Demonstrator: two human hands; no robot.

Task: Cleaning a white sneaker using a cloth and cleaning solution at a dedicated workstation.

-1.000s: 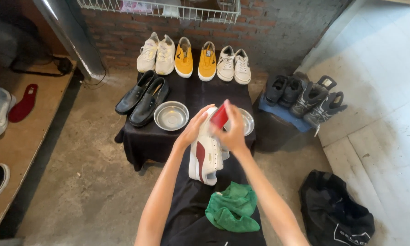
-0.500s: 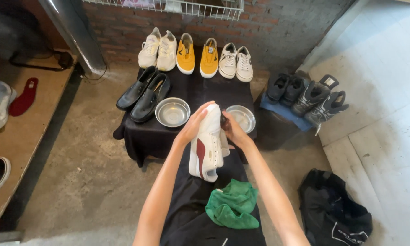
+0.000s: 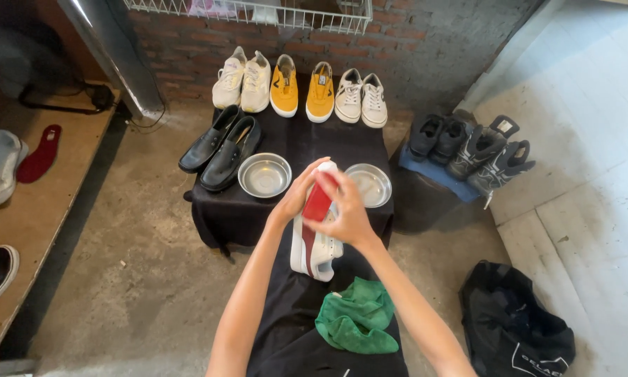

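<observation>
Against the brick wall stand a pair of cream canvas sneakers (image 3: pixel 242 81), a pair of yellow slip-ons (image 3: pixel 302 90) and a pair of white lace-up sneakers (image 3: pixel 361 99). On the black-draped table (image 3: pixel 220 209), black leather loafers (image 3: pixel 222 144) lie beside two round steel bowls (image 3: pixel 264 175). A crumpled green cloth (image 3: pixel 356 315) lies nearer, a black bag (image 3: pixel 516 329) to the right.

A white sneaker (image 3: pixel 312 246) with a dark red insole (image 3: pixel 318 204) is seen at centre; a green cloth (image 3: pixel 356 324) lies on black fabric (image 3: pixel 293 328) below.

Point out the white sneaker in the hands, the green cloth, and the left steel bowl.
white sneaker (image 3: pixel 315 253), head view, on its side panel below the hands.
green cloth (image 3: pixel 356 324), head view, on the middle of its folds.
left steel bowl (image 3: pixel 264 175), head view, on its inner bottom.
</observation>
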